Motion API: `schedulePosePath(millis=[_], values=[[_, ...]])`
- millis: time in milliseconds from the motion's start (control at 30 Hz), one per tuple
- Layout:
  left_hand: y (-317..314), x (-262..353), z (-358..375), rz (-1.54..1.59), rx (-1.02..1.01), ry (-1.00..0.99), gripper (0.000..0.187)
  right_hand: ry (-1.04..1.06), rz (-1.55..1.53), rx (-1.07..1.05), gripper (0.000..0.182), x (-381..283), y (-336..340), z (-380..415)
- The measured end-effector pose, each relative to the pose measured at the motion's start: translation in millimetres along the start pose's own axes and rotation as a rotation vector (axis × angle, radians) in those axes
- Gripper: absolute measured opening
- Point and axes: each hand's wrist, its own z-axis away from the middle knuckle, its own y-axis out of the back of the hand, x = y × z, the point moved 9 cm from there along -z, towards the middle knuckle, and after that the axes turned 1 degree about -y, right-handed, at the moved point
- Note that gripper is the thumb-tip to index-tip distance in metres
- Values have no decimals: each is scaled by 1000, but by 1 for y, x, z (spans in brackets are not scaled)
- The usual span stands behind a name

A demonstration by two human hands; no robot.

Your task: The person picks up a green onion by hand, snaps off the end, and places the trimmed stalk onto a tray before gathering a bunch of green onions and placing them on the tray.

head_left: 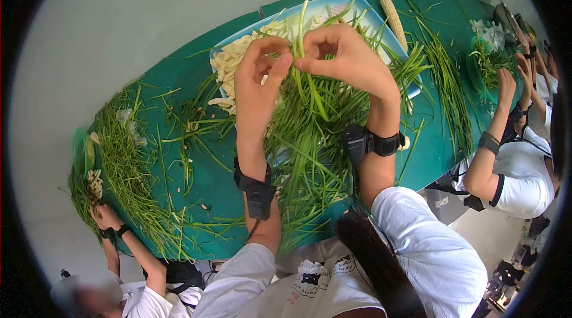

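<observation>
Thin green stalks that look like garlic chives [302, 26] stand upright between my two hands, their pale ends up and leaves hanging down. My right hand [342, 56] pinches them between thumb and forefinger. At their other side my left hand [260, 71] is closed in a pinch, its fingertips against the stalks. Below my hands spreads a loose heap of long green leaves [316, 157]. Behind them sits a blue-rimmed white tray [372, 17], partly hidden, with pale cut strips [229, 65] piled at its left side.
A corn cob [394, 23] lies by the tray's right edge. More chives [444, 80] lie at right, and a large pile [128, 169] at left on the green table [217, 190]. A co-worker's hands [107, 218] work at lower left; others' hands [506, 86] are near a green basket [476, 74].
</observation>
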Motion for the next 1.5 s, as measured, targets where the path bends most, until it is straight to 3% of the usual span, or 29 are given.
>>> schedulePosePath(millis=[867,1100,1500], values=[[10,7,4,136,94,-84,13,39,76,-126,18,-23,-19,7],[8,6,5,135,89,-38,6,66,104,-125,20,-22,-17,6],[5,8,4,151,72,0,9,52,68,-154,16,-20,-19,6]])
